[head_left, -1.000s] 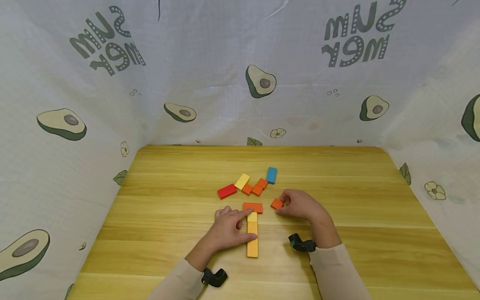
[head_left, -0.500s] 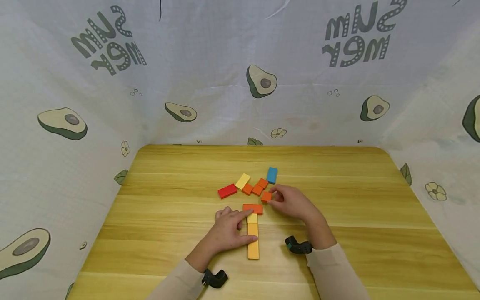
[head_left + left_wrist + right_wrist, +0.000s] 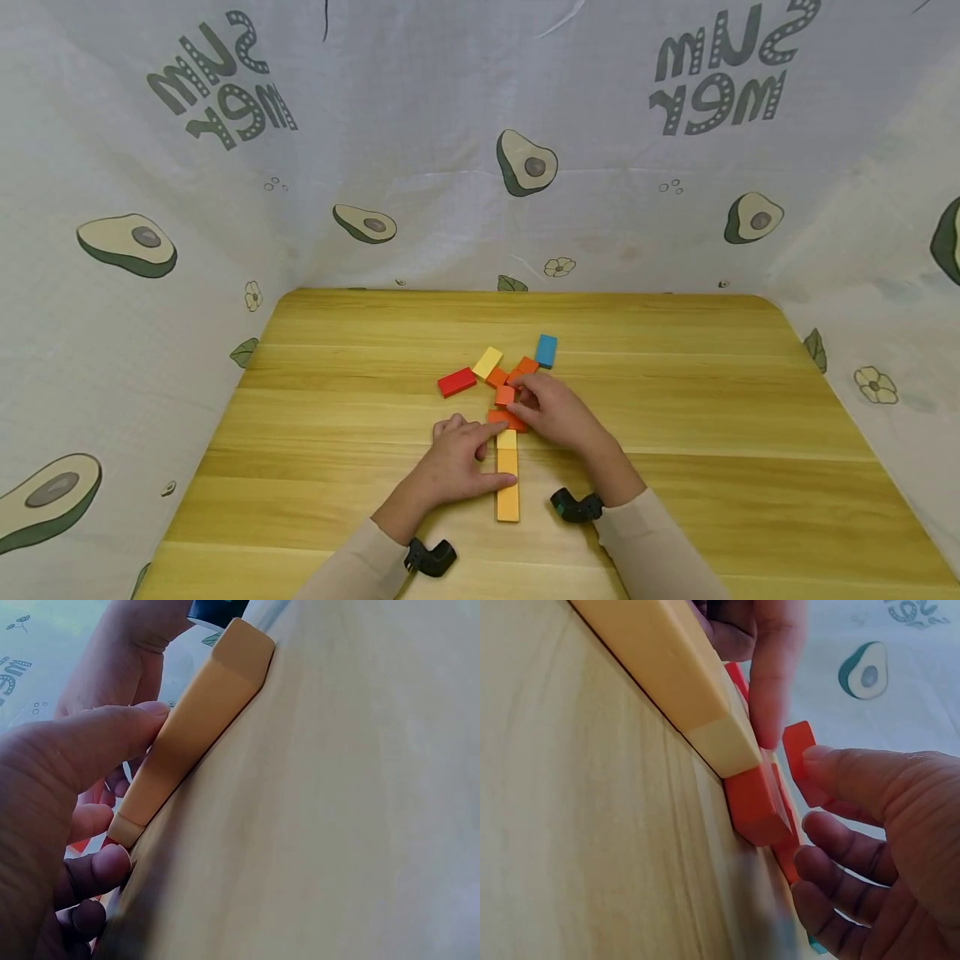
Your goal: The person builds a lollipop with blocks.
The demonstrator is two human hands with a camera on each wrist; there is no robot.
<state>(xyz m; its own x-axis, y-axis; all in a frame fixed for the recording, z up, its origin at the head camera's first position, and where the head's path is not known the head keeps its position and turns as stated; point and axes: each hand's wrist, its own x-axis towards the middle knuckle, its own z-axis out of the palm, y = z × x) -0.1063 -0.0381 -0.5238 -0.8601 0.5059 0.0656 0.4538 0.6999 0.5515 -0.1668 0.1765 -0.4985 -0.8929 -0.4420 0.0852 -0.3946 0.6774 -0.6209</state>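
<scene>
A small orange-red square block is pinched by my right hand, just beyond an orange-red bar. In the right wrist view the pinched block appears raised above that bar. My left hand reaches in from the left, its extended index finger touching the bar and its thumb resting on a long light-orange block. Between bar and long block lies a short pale-yellow block, in line with them. The left wrist view shows the thumb against the long block's side.
Beyond the hands lie a red block, a yellow block, several small orange blocks and a blue block. All are on the wooden table. A printed white cloth hangs behind and along both sides.
My right hand has moved left with the small orange-red block, from right of the bar to just beyond it. The left hand has stayed in place.
</scene>
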